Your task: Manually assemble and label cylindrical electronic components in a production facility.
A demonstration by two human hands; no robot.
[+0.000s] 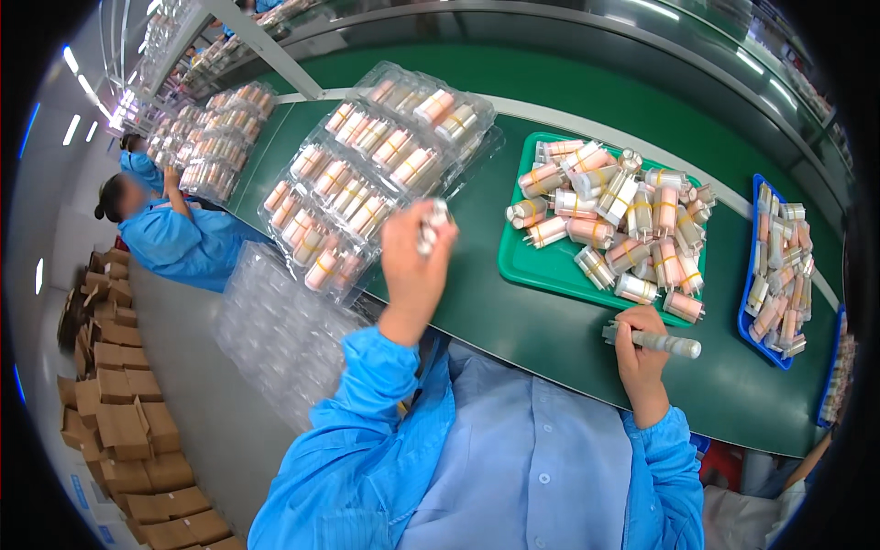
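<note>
In the head view, the left hand [414, 268] is closed on a pale piece [433, 226], raised just beside the near right edge of the filled clear packing [487, 117]; motion blur hides its exact shape. The right hand [643, 356] is wrapped around a pale stick [680, 346], near the near edge of the green tray [534, 266]. The pale piece is probably stiff, light enough for one hand and a little slippery; its sides look the better hold, with any end fittings likely the fragile part.

Counted, there is one piece in the left hand, one stick in the right, one green tray and two blue trays [763, 352] on the right. The banded cylinders [632, 257] in the green tray overlap too much to count surely, perhaps three dozen. Two co-workers [183, 234] show on the left.
</note>
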